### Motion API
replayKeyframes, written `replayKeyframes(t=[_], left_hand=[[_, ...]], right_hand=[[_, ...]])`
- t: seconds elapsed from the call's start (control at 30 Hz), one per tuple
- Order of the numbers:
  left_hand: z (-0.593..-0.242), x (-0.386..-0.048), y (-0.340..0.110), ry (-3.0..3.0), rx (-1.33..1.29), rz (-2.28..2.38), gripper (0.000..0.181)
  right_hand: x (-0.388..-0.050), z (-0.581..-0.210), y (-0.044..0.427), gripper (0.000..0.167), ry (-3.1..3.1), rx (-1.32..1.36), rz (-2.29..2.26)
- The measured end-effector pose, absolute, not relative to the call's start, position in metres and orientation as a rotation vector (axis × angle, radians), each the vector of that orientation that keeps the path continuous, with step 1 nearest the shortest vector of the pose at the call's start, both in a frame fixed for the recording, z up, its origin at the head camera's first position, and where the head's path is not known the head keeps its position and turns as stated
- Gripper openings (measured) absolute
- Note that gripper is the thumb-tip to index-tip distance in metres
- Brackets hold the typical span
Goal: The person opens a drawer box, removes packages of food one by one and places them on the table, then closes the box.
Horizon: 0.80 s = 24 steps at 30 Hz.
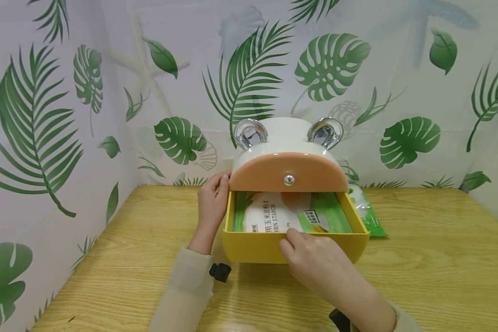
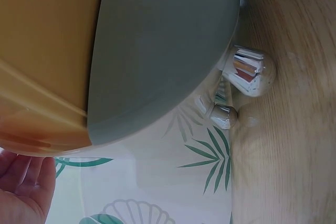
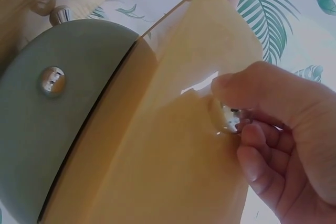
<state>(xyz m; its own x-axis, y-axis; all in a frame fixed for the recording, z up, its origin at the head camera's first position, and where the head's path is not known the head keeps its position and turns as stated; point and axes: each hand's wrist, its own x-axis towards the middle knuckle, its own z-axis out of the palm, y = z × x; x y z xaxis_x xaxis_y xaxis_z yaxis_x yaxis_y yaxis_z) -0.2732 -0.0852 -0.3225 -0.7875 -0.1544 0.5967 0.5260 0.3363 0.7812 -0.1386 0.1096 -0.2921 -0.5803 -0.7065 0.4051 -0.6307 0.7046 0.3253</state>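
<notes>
On the table stands a rounded storage box with a white top (image 1: 286, 136), two shiny ear-like loops and an orange front panel (image 1: 261, 174). Its yellow drawer (image 1: 249, 249) is pulled out towards me. Inside the drawer lies a green and white bag of corn starch (image 1: 257, 214). My right hand (image 1: 315, 258) is at the drawer's front; its thumb and fingers pinch a shiny round knob (image 3: 229, 119) there. With extended fingers, my left hand (image 1: 213, 198) rests against the left side of the box, and the left wrist view shows part of it at the lower left.
Another green and white bag (image 1: 365, 210) lies on the table just right of the box, partly hidden by it. The wood-grain table (image 1: 431, 258) extends to both sides. Behind stands a leaf-patterned backdrop (image 1: 269, 106).
</notes>
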Motion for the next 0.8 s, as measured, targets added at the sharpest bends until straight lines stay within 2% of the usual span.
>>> replayKeyframes(t=[0.2, 0.43, 0.63, 0.67, 0.8], left_hand=[[-0.322, -0.2736, -0.0859, -2.002, -0.331, -1.483, 0.025], [-0.3213, -0.272, -0.0859, -2.002, -0.337, -1.471, 0.025], [-0.3216, -0.2722, -0.0855, -2.001, -0.344, -1.483, 0.025], [-0.3216, -0.2723, -0.0854, -2.0, -0.344, -1.483, 0.025], [-0.3218, -0.2726, -0.0852, -2.001, -0.346, -1.472, 0.025]], right_hand=[[-0.1397, -0.2946, 0.1118, 0.016, -2.317, 1.055, -0.164], [-0.1417, -0.2994, 0.1154, 0.008, -2.231, 1.102, -0.107], [-0.1431, -0.3016, 0.1154, 0.038, -2.21, 1.104, -0.091], [-0.1431, -0.3015, 0.1153, 0.037, -2.213, 1.104, -0.092], [-0.1419, -0.3008, 0.1149, 0.012, -2.233, 1.109, -0.1]])
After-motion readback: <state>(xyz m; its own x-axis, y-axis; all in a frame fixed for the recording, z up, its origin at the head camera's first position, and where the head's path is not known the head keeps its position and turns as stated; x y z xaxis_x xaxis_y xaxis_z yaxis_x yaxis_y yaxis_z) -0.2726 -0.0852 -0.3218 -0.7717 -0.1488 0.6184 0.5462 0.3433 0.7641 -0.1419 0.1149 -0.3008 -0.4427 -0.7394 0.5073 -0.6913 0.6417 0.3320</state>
